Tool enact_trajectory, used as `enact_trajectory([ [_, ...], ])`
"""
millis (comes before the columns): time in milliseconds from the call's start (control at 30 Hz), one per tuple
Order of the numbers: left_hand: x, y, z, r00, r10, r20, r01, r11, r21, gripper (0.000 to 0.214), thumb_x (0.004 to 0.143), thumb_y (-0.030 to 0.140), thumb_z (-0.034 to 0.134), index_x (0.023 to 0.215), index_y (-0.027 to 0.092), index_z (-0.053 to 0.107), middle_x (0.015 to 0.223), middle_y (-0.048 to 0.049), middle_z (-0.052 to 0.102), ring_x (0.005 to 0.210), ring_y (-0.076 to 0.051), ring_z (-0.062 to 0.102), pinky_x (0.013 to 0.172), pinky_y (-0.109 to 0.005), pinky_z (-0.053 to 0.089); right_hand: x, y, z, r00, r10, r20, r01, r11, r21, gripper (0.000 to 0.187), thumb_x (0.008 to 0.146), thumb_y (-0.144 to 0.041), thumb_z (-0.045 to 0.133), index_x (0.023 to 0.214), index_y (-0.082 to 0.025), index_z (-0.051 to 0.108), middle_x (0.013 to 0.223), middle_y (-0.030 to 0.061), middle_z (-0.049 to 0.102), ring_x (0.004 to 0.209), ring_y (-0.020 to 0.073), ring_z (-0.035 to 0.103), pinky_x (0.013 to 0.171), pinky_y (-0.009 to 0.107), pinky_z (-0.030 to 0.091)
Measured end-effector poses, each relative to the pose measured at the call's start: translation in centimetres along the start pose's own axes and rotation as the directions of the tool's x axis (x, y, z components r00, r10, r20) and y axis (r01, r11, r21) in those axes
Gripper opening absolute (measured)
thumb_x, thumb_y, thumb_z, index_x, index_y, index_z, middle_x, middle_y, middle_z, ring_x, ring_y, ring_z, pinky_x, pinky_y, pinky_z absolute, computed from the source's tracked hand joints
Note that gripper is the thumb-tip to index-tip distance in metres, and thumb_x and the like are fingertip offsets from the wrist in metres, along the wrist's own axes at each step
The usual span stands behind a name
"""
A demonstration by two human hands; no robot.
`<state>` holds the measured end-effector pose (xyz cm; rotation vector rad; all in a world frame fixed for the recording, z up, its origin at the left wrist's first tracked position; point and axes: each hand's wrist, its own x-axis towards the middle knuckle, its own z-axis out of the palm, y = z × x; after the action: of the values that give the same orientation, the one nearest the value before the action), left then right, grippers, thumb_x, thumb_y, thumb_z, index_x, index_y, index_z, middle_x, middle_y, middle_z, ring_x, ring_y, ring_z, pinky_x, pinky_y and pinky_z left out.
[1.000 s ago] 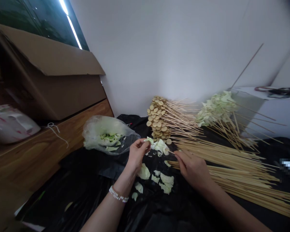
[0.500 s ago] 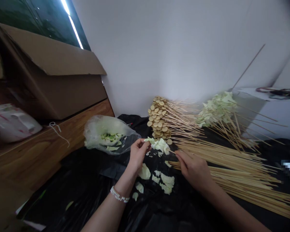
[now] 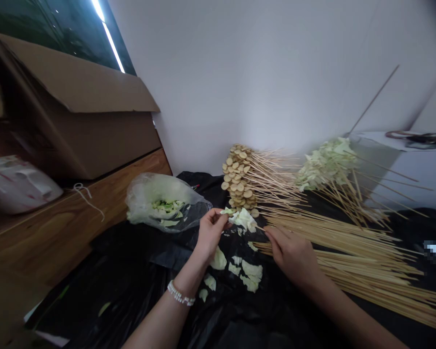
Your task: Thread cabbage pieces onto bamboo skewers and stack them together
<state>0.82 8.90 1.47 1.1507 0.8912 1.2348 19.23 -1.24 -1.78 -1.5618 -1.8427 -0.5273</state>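
My right hand (image 3: 288, 247) is closed on a thin wooden skewer (image 3: 260, 228) that points left. Pale green cabbage pieces (image 3: 245, 219) are threaded on the skewer's far end. At the left tip of that bunch, my left hand (image 3: 211, 230) pinches a cabbage leaf between thumb and fingers. Below the hands, loose cabbage leaves (image 3: 252, 274) lie on black plastic sheeting (image 3: 232, 320). A clear plastic bag (image 3: 141, 194) with more cabbage in it sits to the left of my left hand.
Bare skewers (image 3: 366, 271) lie in a wide spread at right. Behind them are skewers of round pale slices (image 3: 238, 177) and a heap of cabbage skewers (image 3: 329, 160) by the wall. A cardboard box (image 3: 105, 140) stands on a wooden surface (image 3: 138, 179) at left.
My left hand has shifted slightly right, toward my right hand, along with the leaf and the cabbage bunch. My right hand has hardly moved.
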Motion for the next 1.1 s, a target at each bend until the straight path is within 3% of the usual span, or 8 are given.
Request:
enact_trajectory([
  [233,0.06,0.36,-0.19,1.000,-0.007,0.011,0.007,1.000,0.009,0.032,0.066,0.044,0.075,0.069,0.015,0.062,0.068,0.0009,0.058,0.065,-0.010,0.055,0.065,-0.025,0.053,0.03,-0.08,-0.02,0.999,-0.017,-0.031,0.017,1.000,0.020,0.025,0.095,-0.019,0.042,0.103,-0.016,0.066,0.088,0.0058,0.070,0.073,0.0143,0.064,0.069,0.025,0.046],
  [400,0.26,0.07,-0.42,0.999,-0.019,-0.034,0.017,0.999,-0.034,0.033,0.063,0.043,0.077,0.072,0.015,0.063,0.066,0.0019,0.058,0.062,-0.009,0.054,0.064,-0.023,0.052,0.11,-0.30,-0.13,0.998,-0.034,-0.053,0.036,0.999,0.037,0.023,0.095,-0.018,0.044,0.103,-0.016,0.066,0.092,0.0061,0.070,0.076,0.0148,0.065,0.070,0.025,0.046],
  [600,0.18,0.19,-0.27,1.000,-0.004,0.007,0.004,1.000,0.011,0.032,0.064,0.042,0.077,0.069,0.015,0.062,0.067,0.0012,0.060,0.062,-0.010,0.055,0.065,-0.024,0.051,0.07,-0.18,0.00,0.998,-0.017,-0.068,0.020,0.999,0.043,0.022,0.095,-0.019,0.045,0.103,-0.016,0.066,0.094,0.0060,0.071,0.078,0.0154,0.066,0.073,0.026,0.047],
  [833,0.25,0.23,-0.28,0.984,0.178,0.002,-0.176,0.971,0.161,0.027,0.067,0.037,0.076,0.066,0.014,0.062,0.066,-0.0003,0.064,0.059,-0.009,0.054,0.060,-0.020,0.043,0.14,-0.22,-0.08,0.998,-0.017,-0.065,0.021,0.998,0.055,0.023,0.095,-0.019,0.044,0.103,-0.016,0.066,0.093,0.0068,0.071,0.080,0.0157,0.066,0.075,0.027,0.049],
  [1000,0.32,0.09,-0.38,0.978,0.206,-0.026,-0.204,0.976,0.080,0.027,0.065,0.033,0.078,0.069,0.016,0.057,0.065,0.0011,0.064,0.061,-0.010,0.058,0.061,-0.020,0.044,0.11,-0.24,-0.09,0.996,-0.032,-0.081,0.038,0.997,0.071,0.023,0.095,-0.019,0.044,0.105,-0.015,0.065,0.094,0.0072,0.071,0.079,0.0155,0.066,0.075,0.027,0.049],
  [1100,0.33,0.12,-0.42,0.983,0.182,-0.023,-0.182,0.983,0.027,0.029,0.064,0.031,0.079,0.082,0.017,0.060,0.065,0.0031,0.064,0.060,-0.010,0.059,0.061,-0.020,0.045,0.10,-0.27,-0.07,0.996,-0.030,-0.082,0.036,0.997,0.071,0.024,0.095,-0.018,0.043,0.105,-0.015,0.065,0.094,0.0070,0.071,0.079,0.0154,0.066,0.076,0.027,0.050],
])
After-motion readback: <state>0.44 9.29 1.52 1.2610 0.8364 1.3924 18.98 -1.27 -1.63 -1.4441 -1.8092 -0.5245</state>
